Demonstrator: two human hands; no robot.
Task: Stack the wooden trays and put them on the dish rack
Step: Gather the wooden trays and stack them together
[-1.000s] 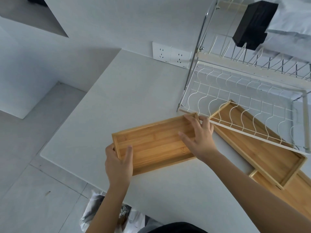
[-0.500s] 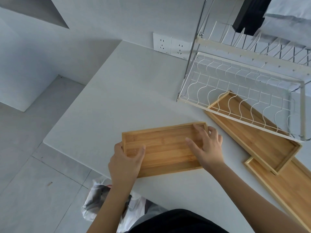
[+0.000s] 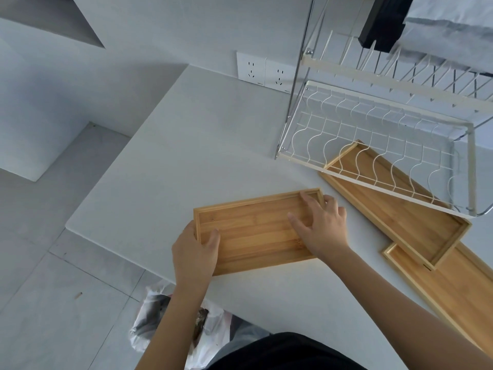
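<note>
Hands on small tray (image 3: 253, 231) at frame centre, flat on worktop (image 3: 186, 161): left hand (image 3: 196, 253) grip clasps near corner, right hand (image 3: 324, 231) grip clasps far end. Two trays (image 3: 408, 225) lie right, one partly under dish rack (image 3: 378, 145).

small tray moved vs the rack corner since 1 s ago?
Yes. The small tray has slid away from the dish rack corner, toward the person, both hands on it.

We count three flat rectangular bamboo trays: one (image 3: 256, 231), two (image 3: 394, 209), three (image 3: 453, 295). One white two-tier wire dish rack (image 3: 378, 129). Two white wall sockets (image 3: 251, 66) (image 3: 279, 75). One black block (image 3: 384, 20), one crumpled plastic bag (image 3: 160, 316).
</note>
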